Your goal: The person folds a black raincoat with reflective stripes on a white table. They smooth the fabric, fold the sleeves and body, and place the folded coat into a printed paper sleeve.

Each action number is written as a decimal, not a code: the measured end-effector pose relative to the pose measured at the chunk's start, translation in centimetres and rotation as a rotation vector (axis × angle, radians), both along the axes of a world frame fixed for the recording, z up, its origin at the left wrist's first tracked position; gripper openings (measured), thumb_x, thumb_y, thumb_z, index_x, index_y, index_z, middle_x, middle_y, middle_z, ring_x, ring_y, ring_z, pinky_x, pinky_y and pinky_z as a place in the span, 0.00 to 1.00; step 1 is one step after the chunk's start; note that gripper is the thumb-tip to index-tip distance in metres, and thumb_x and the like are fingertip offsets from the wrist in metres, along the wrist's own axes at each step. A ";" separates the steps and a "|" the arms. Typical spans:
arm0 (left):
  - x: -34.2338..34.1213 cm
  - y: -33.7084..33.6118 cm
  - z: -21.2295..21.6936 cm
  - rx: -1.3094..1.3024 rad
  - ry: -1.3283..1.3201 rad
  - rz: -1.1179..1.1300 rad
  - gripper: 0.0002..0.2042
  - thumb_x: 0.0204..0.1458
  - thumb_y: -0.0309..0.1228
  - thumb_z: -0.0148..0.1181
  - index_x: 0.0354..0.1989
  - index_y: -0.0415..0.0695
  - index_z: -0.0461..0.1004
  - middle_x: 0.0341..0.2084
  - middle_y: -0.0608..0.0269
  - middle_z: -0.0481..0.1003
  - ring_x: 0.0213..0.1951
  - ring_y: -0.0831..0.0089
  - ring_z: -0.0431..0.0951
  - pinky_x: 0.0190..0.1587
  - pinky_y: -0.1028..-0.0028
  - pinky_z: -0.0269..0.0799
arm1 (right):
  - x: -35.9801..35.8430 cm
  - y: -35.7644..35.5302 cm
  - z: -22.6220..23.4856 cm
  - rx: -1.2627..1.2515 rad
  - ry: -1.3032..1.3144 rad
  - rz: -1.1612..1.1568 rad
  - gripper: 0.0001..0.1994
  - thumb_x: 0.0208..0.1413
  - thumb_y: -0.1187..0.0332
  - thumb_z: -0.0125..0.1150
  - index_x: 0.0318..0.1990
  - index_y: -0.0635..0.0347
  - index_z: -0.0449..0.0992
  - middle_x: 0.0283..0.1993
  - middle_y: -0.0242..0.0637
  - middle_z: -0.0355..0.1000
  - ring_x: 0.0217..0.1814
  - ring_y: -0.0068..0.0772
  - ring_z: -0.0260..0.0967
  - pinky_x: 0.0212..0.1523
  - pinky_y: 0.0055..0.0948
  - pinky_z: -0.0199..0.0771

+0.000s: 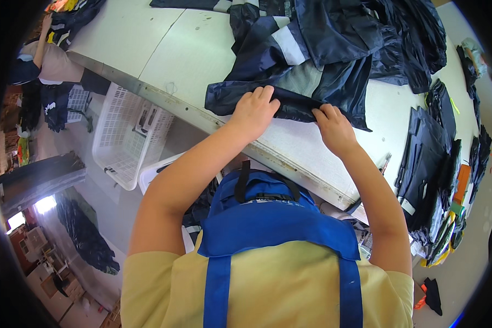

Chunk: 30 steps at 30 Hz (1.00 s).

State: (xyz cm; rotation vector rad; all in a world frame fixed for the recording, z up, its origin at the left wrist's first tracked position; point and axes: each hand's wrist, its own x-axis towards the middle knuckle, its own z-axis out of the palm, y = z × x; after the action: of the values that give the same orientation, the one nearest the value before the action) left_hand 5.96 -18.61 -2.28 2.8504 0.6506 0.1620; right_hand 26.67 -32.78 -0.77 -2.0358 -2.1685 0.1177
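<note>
Holding narrowly, with left hand (255, 113) and right hand (335, 128), the near edge of a dark garment (261, 68); shiny and wrinkled to look at. Showing also white band (288, 46); grey mesh (300, 81) beside it.

Navy-black on the garment (341, 38), pale silver stripe (288, 46) across it, fine grey mesh (298, 82)! White table (191, 49), white basket (115, 116) in a grid pattern, bright blue apron (279, 229), pale yellow shirt (290, 287)!

Tbl (188, 57) room L of garment (298, 100) (stack (425, 156) blks R).
</note>
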 end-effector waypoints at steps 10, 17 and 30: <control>2.7 -4.0 0.0 0.019 0.039 -0.064 0.09 0.45 0.31 0.56 0.34 0.41 0.73 0.32 0.58 0.73 0.38 0.59 0.72 0.42 0.63 0.69 | -2.2 0.1 -5.3 -0.033 0.106 -0.271 0.06 0.52 0.70 0.56 0.36 0.58 0.68 0.26 0.39 0.71 0.34 0.42 0.70 0.34 0.42 0.67; 6.1 -8.2 -3.4 -0.312 -0.257 0.028 0.09 0.46 0.23 0.55 0.38 0.42 0.71 0.35 0.53 0.72 0.42 0.52 0.70 0.43 0.59 0.68 | 0.5 -3.3 -5.2 0.267 0.769 -0.414 0.15 0.43 0.79 0.57 0.42 0.60 0.71 0.40 0.44 0.70 0.45 0.48 0.68 0.42 0.39 0.73; 8.1 -9.8 -4.6 -0.105 -0.107 0.153 0.05 0.45 0.33 0.61 0.30 0.48 0.76 0.31 0.66 0.71 0.41 0.60 0.67 0.39 0.56 0.57 | 1.9 -4.7 -5.1 -0.007 0.376 -0.400 0.13 0.43 0.73 0.60 0.39 0.53 0.77 0.39 0.36 0.73 0.49 0.43 0.65 0.50 0.39 0.64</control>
State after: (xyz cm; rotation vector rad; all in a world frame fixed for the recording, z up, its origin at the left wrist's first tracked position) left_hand 14.05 -28.45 -6.86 2.6705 0.8284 0.2939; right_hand 28.60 -37.47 -5.92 -2.1920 -1.5184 0.4163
